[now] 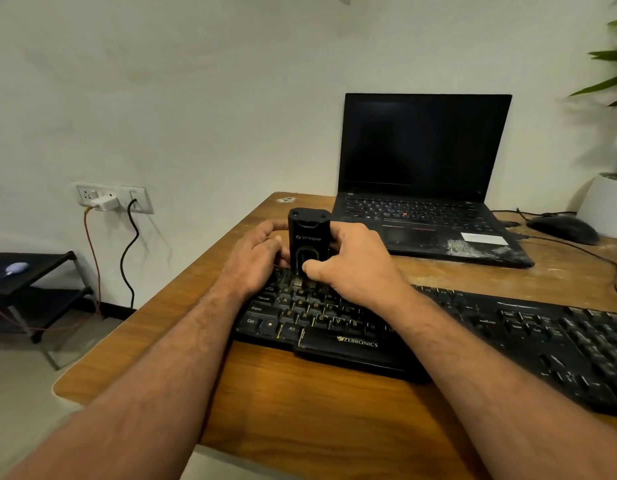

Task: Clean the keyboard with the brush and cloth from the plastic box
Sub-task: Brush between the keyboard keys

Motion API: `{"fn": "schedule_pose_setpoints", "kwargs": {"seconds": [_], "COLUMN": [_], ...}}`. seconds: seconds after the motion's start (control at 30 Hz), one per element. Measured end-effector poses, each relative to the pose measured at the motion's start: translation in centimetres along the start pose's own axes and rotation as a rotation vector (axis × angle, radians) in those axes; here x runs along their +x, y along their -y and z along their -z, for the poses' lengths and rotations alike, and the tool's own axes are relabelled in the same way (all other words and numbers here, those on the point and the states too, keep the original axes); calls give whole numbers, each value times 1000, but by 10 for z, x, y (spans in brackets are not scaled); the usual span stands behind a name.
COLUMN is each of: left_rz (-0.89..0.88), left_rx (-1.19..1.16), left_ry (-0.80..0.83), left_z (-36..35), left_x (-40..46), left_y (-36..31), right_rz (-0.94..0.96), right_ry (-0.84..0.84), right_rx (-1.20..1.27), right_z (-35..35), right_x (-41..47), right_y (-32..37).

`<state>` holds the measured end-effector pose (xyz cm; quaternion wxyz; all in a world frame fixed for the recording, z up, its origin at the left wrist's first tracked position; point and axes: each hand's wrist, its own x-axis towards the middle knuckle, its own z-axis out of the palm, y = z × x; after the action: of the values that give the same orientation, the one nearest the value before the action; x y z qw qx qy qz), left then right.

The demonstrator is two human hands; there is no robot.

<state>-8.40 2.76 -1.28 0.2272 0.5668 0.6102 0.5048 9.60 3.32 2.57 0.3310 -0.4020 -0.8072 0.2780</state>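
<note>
A black brush (308, 239) stands upright, bristles down on the top-left keys of the black keyboard (473, 327).

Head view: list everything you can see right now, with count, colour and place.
keyboard: one, black, desk front
brush tool: one, black, upright on keyboard's left keys
laptop: one, black, open, desk rear
mouse: one, black, right of laptop
desk: one, brown wood
plant pot: one, white, far right
wall socket: one, white, left wall, white charger plugged in
shelf: one, black, lower left
left hand: beside brush tool
right hand: grips brush tool
</note>
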Motion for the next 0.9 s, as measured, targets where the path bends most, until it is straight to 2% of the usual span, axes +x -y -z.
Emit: {"fn": "schedule_pose_setpoints", "kwargs": {"seconds": [0.13, 0.2, 0.33, 0.37, 0.5, 0.63, 0.77, 0.9], "left_rz": [-18, -42, -9, -8, -30, -10, -9, -24], "left_rx": [49, 37, 36, 32, 60, 74, 115, 125], "left_ry": [-47, -32, 19, 31, -20, 34, -7, -11], "left_z": [0, -1, 2, 1, -1, 0, -2, -3], "left_x": [-3, 1, 3, 3, -1, -7, -11, -12], "left_y": [-5, 0, 1, 1, -3, -11, -16, -19], "right_rz": [100, 121, 63, 52, 80, 64, 80, 75], "right_ry": [227, 282, 66, 55, 242, 86, 217, 84], "right_rx": [95, 140, 58, 71, 198, 59, 158, 53], "right_z": [6, 7, 5, 7, 14, 14, 16, 9], "right_x": [0, -5, -6, -7, -18, -14, -23, -23], "right_y": [15, 14, -1, -3, -1, -3, 3, 5]}}
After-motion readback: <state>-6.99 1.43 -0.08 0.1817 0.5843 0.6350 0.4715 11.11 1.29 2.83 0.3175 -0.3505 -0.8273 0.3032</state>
